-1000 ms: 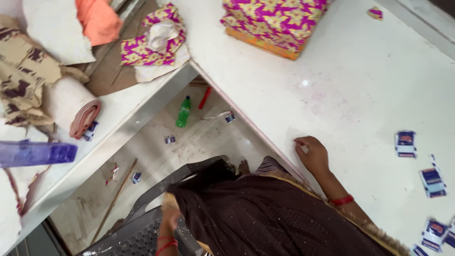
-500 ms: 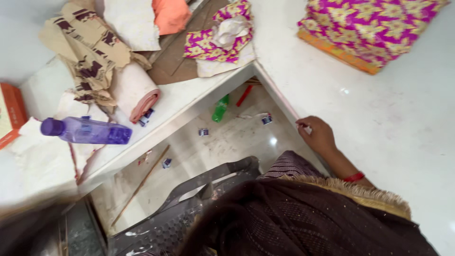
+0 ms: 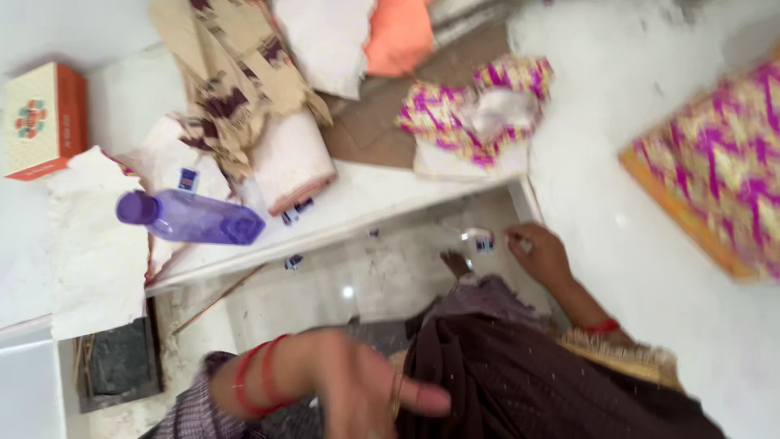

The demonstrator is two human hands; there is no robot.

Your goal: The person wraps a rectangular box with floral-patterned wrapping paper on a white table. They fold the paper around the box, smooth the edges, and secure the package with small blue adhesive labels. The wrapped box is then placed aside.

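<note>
White scrap (image 3: 524,242) (small) at right hand (image 3: 543,254) fingertips

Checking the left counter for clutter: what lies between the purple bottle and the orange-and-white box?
In the head view, crumpled white paper lies between the purple bottle and the orange-and-white box.
</note>
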